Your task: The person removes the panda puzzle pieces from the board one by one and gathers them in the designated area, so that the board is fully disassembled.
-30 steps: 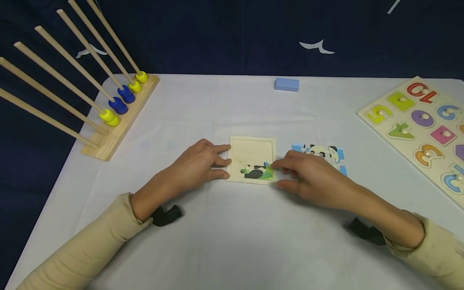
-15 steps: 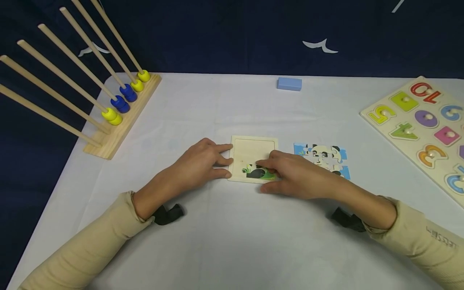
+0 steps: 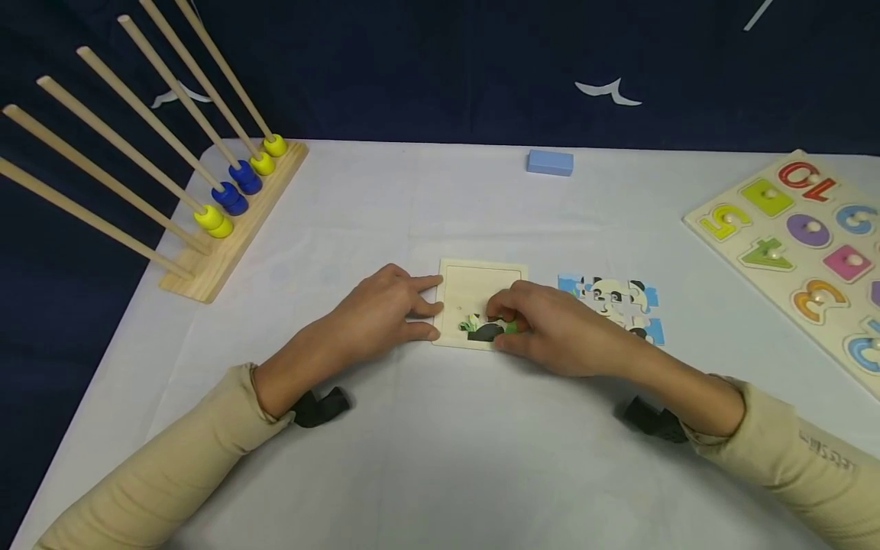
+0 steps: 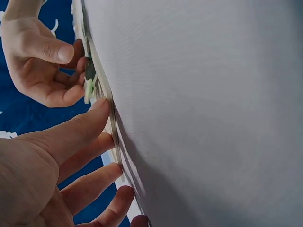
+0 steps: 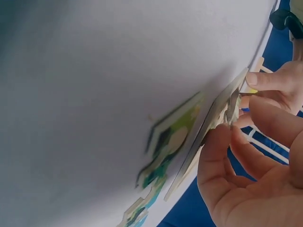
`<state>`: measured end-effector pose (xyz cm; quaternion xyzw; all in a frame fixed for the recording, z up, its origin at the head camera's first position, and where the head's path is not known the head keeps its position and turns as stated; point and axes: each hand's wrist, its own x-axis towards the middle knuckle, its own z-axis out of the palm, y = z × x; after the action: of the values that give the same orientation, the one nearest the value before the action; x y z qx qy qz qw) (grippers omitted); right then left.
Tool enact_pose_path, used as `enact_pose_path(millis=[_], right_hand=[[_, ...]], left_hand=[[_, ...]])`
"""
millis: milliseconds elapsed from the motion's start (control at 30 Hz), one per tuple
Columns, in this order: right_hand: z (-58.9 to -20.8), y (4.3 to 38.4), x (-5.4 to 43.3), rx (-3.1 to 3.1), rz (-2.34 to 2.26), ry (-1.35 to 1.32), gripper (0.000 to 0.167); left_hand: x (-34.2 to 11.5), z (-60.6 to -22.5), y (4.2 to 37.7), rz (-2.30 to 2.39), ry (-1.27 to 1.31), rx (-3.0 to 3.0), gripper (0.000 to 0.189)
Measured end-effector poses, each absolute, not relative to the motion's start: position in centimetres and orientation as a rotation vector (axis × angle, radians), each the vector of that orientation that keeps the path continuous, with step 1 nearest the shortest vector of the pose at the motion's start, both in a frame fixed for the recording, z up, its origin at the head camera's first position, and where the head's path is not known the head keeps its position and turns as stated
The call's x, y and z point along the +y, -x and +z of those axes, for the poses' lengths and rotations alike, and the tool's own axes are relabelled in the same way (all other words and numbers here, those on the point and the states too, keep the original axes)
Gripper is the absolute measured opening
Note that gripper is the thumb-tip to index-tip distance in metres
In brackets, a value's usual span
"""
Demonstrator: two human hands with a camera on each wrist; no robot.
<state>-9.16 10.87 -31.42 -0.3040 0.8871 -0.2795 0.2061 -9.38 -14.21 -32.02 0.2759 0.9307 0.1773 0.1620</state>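
A square wooden puzzle tray (image 3: pixel 474 283) lies flat on the table, with panda-and-grass puzzle pieces (image 3: pixel 485 331) at its lower edge. My left hand (image 3: pixel 385 313) rests at the tray's left edge, fingertips and thumb spread against its border. Over the tray's lower right, my right hand (image 3: pixel 557 328) pinches a puzzle piece (image 5: pixel 232 108) between thumb and fingers. From the left wrist view, a piece with a green tip (image 4: pixel 89 90) stands out from the tray beside the right fingers. The right hand covers the tray's lower right corner.
Right of the tray lie several blue and white panda puzzle pieces (image 3: pixel 612 298). A wooden peg stand (image 3: pixel 254 221) with yellow and blue beads is at the left. A number board (image 3: pixel 763 221) lies at the right, a blue block (image 3: pixel 550 163) at the back.
My right hand has moved left from the tray's right edge onto the panda pieces, and its fingers have closed in a pinch. My left hand stays at the tray's edge.
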Motion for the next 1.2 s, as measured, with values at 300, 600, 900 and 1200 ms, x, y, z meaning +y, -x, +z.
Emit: enact_pose_path(millis=[300,600,900,1200], right_hand=[[-31.42,9.29,10.17,2.476,-0.842,0.821,0.017],[-31.31,9.39,9.93,2.496,-0.835,0.791,0.018],[-31.1,9.31,10.11,2.536,-0.792,0.765,0.018],[-30.68,9.0,10.51,2.581,-0.791,0.777,0.02]], left_hand=[[-14.12,-31.93,9.41,0.5,-0.78,2.656,0.038],[-14.18,-31.99,9.5,0.503,-0.795,2.655,0.038],[-14.18,-31.98,9.51,0.492,-0.799,2.652,0.038],[-14.18,-31.95,9.39,0.502,-0.793,2.657,0.038]])
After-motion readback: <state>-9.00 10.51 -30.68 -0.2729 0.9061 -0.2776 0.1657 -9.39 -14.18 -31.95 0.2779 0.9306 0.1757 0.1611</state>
